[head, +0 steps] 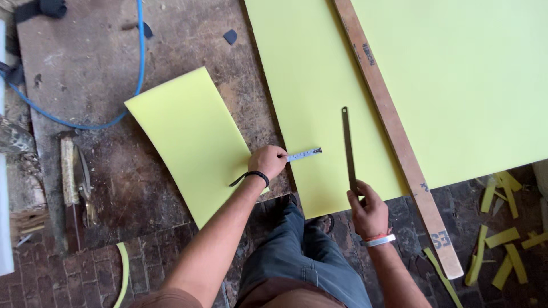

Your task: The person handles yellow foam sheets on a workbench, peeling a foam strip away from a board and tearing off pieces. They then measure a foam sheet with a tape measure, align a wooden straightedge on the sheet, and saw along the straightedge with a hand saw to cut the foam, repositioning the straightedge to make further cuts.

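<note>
Pinching the case of a tape measure (304, 153), the left hand (267, 162) rests at the edge of a large yellow-green sheet (308, 85), its fingers closed around the tape's body while the short blade runs out from the fingertips across the sheet. The right hand (369, 212) grips the near end of a thin metal blade (348, 148), fingers curled shut on it; the blade extends away from those fingers over the same sheet. Just beyond the blade's far side lies a long wooden straightedge (394, 131), slanting across the sheet. Behind the left wrist sits a smaller yellow-green piece (188, 137) on the worn workbench (85, 74). Yellow offcuts (502, 234) litter the brick floor near the right forearm.
</note>
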